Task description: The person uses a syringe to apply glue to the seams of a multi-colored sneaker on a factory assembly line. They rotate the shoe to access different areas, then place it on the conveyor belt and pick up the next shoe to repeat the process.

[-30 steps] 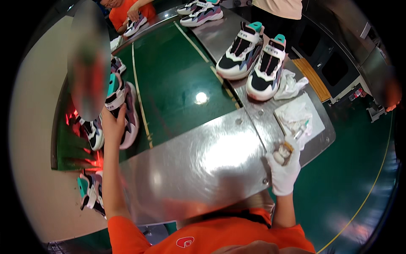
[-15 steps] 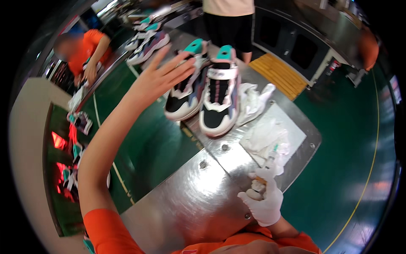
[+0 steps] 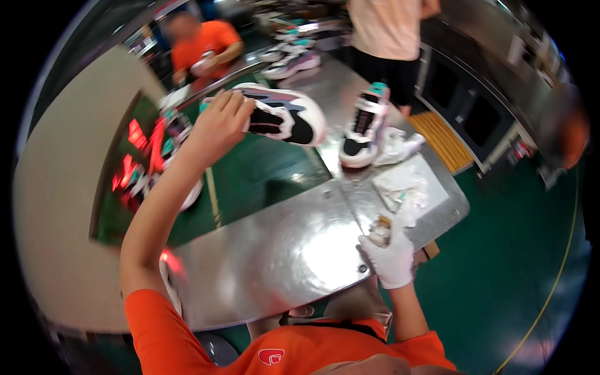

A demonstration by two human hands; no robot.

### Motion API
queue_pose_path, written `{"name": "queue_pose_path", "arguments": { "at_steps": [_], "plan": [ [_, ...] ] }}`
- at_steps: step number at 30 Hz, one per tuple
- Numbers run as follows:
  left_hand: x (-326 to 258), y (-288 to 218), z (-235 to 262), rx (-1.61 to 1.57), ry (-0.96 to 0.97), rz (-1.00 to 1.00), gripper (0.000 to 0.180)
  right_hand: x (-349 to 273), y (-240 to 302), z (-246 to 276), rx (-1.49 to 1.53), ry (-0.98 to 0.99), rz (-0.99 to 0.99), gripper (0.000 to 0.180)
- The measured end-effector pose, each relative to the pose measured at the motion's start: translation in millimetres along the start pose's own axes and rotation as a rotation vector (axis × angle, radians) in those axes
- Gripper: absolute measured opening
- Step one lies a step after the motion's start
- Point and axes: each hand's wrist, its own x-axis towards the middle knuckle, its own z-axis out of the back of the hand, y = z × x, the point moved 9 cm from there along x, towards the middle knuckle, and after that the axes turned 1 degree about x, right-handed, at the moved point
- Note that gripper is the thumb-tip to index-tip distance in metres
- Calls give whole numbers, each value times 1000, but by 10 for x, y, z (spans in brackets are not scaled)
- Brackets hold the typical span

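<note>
My bare left hand [image 3: 217, 125] grips the heel end of a white, black and lilac sneaker [image 3: 284, 115] and holds it lifted on its side above the green conveyor belt [image 3: 262, 178]. A matching sneaker [image 3: 365, 128] with a teal tongue stands upright on the metal table [image 3: 269, 256] to the right. My right hand [image 3: 392, 255], in a white glove, is closed around a small brush-like tool [image 3: 379, 230] at the table's right edge, near crumpled white cloths [image 3: 403, 187].
More sneakers [image 3: 294, 59] lie farther up the belt. A person in an orange shirt [image 3: 203, 50] works at the far left, another person [image 3: 390, 37] stands at the far side. A rack with shoes [image 3: 153, 156] glows red at left. Green floor lies to the right.
My left hand reached from the left rack across to the pair of sneakers, took one and lifted it off the table. My right hand stayed at the table edge.
</note>
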Motion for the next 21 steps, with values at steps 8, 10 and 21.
{"name": "queue_pose_path", "arguments": {
  "at_steps": [8, 10, 21],
  "plan": [
    [-1649, -759, 1493, -296, 71, 327, 47, 40, 1, 24, -153, 190, -178, 46],
    [-2000, -1074, 1536, -377, 138, 355, 47, -86, 145, -102, -144, 322, -291, 38],
    [-2428, -1829, 1584, -399, -118, 480, 21, -659, 1065, -1203, 718, 985, -296, 72]
  ]
}}
